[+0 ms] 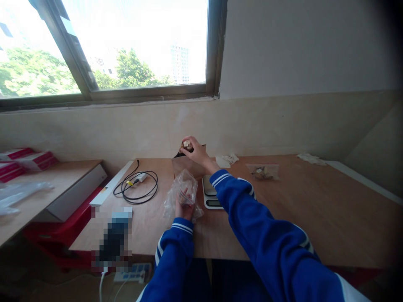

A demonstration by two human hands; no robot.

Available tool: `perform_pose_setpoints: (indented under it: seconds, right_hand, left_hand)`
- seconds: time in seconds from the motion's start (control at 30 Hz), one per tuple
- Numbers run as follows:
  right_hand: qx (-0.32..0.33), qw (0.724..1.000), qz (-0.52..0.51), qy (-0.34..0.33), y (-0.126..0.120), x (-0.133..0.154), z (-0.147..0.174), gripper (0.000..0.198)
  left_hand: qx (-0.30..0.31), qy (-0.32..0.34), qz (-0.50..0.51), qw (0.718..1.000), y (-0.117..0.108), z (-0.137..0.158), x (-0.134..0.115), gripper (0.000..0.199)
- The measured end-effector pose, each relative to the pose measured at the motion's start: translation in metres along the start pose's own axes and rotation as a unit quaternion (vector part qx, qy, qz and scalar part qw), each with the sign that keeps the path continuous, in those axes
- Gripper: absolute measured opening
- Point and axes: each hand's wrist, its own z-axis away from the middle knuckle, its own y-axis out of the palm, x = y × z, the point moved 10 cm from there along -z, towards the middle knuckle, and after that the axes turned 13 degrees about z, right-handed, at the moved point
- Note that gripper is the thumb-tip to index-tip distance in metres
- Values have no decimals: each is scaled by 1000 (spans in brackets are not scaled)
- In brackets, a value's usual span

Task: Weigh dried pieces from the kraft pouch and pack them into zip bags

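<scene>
From my remote post I record a table (321, 209). At twelve o'clock, a brown paper bag (195, 167): seemingly stiff, best steadied at its rim. At its six o'clock, the left hand (185, 206) grips a clear plastic bag (186, 181), likely limp and slippery. Above the paper bag's mouth, the right hand (195, 152) is clamped on pale-brown pieces (187, 144), probably light and brittle; pinch gently.

Both sleeves (273, 226) are coloured bright blue, their cuffs (182, 225) striped in white. Brown is shown by the container (189, 165) and the table (283, 218), white by the scale (210, 197), black by the cable (136, 182) with its yellow tag (129, 183); the cartons (36, 161) are patterned in magenta and white.
</scene>
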Motion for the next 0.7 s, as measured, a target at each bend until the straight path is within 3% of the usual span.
perform_pose_setpoints:
  seconds: [0.23,0.47,0.6,0.7]
  right_hand:
    - [48,997,-52,25,-1,-2,5,37]
    - [145,980,118,-69,9,12,14,25]
    - [135,969,204,-38,3,-2,21,33]
    - [98,976,192,-4,-14,-2,27,42]
  left_hand:
    - [-12,-45,108,993,2,2,8,35]
    - [5,-46,116,992,1,-1,8,36]
    - [-4,-41,88,995,-2,-1,8,38]
    - [-3,-34,91,995,-2,-1,7,35]
